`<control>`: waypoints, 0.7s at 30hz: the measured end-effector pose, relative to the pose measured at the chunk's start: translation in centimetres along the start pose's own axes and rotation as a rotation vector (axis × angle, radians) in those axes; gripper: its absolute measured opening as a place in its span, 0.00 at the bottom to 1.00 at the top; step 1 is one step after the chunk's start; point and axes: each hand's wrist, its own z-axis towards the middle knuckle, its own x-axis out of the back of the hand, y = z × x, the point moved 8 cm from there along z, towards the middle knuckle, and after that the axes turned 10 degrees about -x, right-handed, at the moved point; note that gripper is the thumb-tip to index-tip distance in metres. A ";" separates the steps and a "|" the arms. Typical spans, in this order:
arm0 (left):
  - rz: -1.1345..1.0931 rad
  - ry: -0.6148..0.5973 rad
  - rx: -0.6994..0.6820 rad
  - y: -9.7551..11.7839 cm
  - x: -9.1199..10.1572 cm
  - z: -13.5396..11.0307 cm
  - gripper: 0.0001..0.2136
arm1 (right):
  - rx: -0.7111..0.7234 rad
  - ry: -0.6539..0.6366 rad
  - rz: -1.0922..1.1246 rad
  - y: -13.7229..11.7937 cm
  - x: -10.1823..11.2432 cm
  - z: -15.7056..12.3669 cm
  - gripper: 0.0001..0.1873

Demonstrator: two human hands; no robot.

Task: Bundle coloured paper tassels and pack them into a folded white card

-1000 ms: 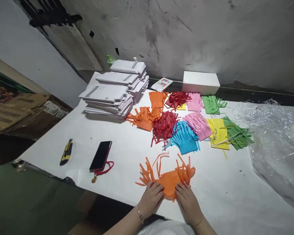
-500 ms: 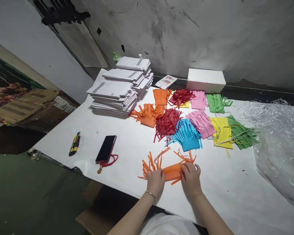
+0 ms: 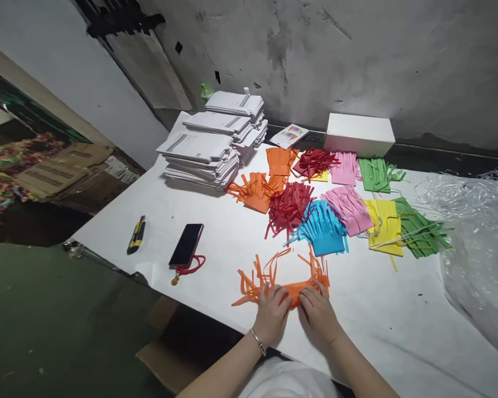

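An orange fringed paper (image 3: 295,288) lies on the white table near its front edge, its cut strips spreading out at both ends. My left hand (image 3: 274,309) grips its near edge left of the middle, fingers curled over it; the wrist wears a bracelet. My right hand (image 3: 316,309) holds the same edge just to the right, fingers bent onto the paper. The thumbs are mostly hidden. Beyond the hands lie a blue fringed paper (image 3: 328,243) and a dark red one (image 3: 289,207).
More fringed papers, including a pink one (image 3: 352,213) and a yellow one (image 3: 384,224), lie behind. White box stacks (image 3: 199,148) stand back left. A phone (image 3: 186,246) and yellow-black cutter (image 3: 136,236) are left. Clear plastic (image 3: 477,249) covers the right; a white box (image 3: 359,132) stands behind.
My hands have come closer together along the orange paper's near edge, and their fingers now lie over it. The view has shifted slightly, so the table's things appear farther right.
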 end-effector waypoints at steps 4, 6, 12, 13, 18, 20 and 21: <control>-0.020 0.014 -0.015 -0.9 -0.7 -0.8 0.09 | -0.017 0.020 0.010 0.5 -0.2 -0.7 0.11; -0.026 0.006 -0.015 -1.5 -0.7 -0.9 0.09 | -0.063 0.038 0.010 1.1 0.0 -0.9 0.12; 0.028 -0.005 0.126 -3.2 0.1 -1.0 0.11 | -0.284 0.026 -0.026 2.0 0.5 0.1 0.13; 0.043 -0.008 0.158 -3.4 0.1 -0.9 0.12 | -0.325 0.030 -0.044 2.1 0.5 0.4 0.14; 0.103 -0.024 0.284 -4.6 -0.2 0.2 0.11 | -0.456 0.092 -0.143 3.1 0.2 1.3 0.12; 0.107 -0.030 0.300 -4.9 -0.4 0.6 0.10 | -0.446 0.117 -0.153 3.1 0.3 1.4 0.10; 0.106 -0.031 0.303 -5.0 -0.5 0.7 0.10 | -0.414 0.118 -0.146 2.9 0.3 1.3 0.09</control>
